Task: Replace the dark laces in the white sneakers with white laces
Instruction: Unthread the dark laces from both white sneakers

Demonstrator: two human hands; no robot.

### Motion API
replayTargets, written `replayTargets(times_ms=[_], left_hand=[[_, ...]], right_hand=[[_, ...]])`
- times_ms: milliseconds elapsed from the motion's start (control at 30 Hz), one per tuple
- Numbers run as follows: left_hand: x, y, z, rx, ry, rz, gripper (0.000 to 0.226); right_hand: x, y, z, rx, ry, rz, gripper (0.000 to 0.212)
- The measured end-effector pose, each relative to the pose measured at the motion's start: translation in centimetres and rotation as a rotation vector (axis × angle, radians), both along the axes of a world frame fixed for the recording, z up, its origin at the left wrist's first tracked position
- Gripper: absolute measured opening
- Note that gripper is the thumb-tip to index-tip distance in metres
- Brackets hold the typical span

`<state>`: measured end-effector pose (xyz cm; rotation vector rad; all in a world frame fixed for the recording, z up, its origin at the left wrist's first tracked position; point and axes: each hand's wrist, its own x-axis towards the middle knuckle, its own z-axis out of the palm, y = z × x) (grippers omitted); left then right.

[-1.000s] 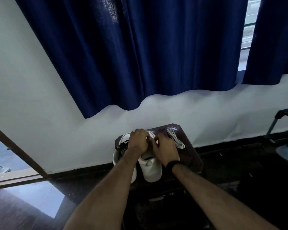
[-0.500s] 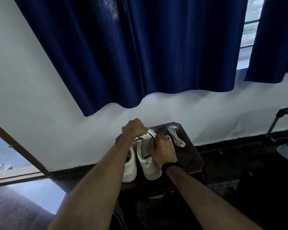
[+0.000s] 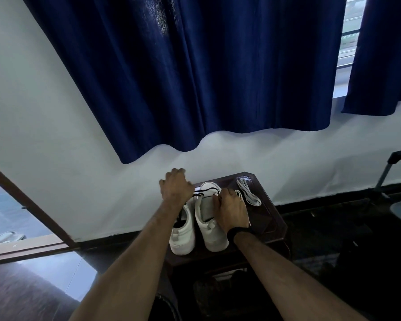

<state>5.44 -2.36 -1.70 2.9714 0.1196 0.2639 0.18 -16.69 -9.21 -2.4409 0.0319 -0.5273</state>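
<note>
Two white sneakers stand side by side on a small dark bench (image 3: 271,218), toes toward the person. The left hand (image 3: 175,187) is raised above the far end of the left sneaker (image 3: 183,235), fingers curled into a fist round a dark lace (image 3: 200,194) that runs taut from it across to the right sneaker (image 3: 210,224). The right hand (image 3: 232,208) rests on the outer side of the right sneaker, its fingers bent at the eyelets by the tongue; whether they pinch the lace or only steady the shoe cannot be told. A black band sits on the right wrist. Just beyond the right hand, on the far right corner of the bench, lie the white laces (image 3: 248,193), loose and touching neither hand.
</note>
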Motion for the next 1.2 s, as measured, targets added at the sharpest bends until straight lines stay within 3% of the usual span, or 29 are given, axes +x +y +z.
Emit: replayTargets(times_ms=[100, 167, 333, 400, 533, 667, 733, 833, 900, 1000, 1100, 1200], left_hand=[[1.1, -2.1, -1.6, 0.008, 0.151, -0.327, 0.051], [1.5, -3.4, -2.8, 0.071, 0.218, -0.391, 0.042], [1.8, -4.3, -3.9, 0.179, -0.031, -0.353, 0.025], [1.9, -3.7, -3.8, -0.022, -0.159, -0.321, 0.022], [2.5, -2.7, 0.5, -0.704, -0.561, -0.007, 0.018], [2.5, -1.4, 6.3, -1.046, -0.789, 0.111, 0.017], [2.7, -0.6, 6.8, -1.211, -0.735, 0.113, 0.020], [2.4, -0.2, 5.3, -1.370, -0.308, 0.190, 0.017], [2.1, -0.1, 3.7, -1.103, 0.021, 0.239, 0.019], [1.3, -0.8, 0.9, -0.371, 0.315, 0.070, 0.068], [0.1, -1.9, 0.2, 0.074, 0.285, -0.089, 0.057], [0.3, -2.2, 1.4, 0.271, 0.226, -0.159, 0.048]], right_hand=[[0.0, 0.0, -0.1, -0.004, -0.012, 0.000, 0.025], [0.1, -0.1, -0.1, -0.010, 0.002, -0.009, 0.026], [-0.1, -0.3, -0.2, 0.024, 0.043, -0.019, 0.028], [-0.1, -0.2, -0.3, 0.015, 0.036, -0.028, 0.025], [0.0, 0.2, -0.4, 0.023, -0.004, -0.049, 0.021], [0.1, 0.4, -0.4, 0.018, -0.001, -0.055, 0.023], [0.1, 0.4, -0.4, 0.021, 0.003, -0.060, 0.023], [0.1, 0.4, -0.5, 0.024, -0.004, -0.066, 0.023], [0.0, 0.3, -0.5, 0.009, -0.006, -0.070, 0.024], [-0.1, 0.3, -0.5, -0.006, -0.015, -0.076, 0.024], [-0.1, 0.3, -0.5, 0.003, -0.019, -0.074, 0.024], [-0.1, 0.3, -0.5, 0.016, -0.012, -0.076, 0.024]])
